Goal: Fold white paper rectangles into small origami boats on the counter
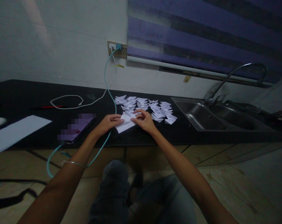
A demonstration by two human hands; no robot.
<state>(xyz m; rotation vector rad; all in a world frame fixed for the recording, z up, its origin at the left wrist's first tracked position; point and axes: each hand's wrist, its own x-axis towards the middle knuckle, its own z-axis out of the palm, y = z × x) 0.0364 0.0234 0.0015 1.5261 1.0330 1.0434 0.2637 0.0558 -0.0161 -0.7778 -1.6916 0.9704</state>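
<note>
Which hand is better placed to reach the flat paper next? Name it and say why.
Probably the left hand: the flat paper lies on that side, and the right hand is farther off. Both hold the folded sheet.

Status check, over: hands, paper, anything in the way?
Left hand, right hand both holding the partly folded sheet. Folded paper pieces clustered just beyond. Teal cable passes behind left hand; contact unclear.

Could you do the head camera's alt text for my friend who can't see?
A person's left hand and right hand hold a folded white paper sheet over a black countertop, near pointed white paper shapes and a double steel sink.
</note>
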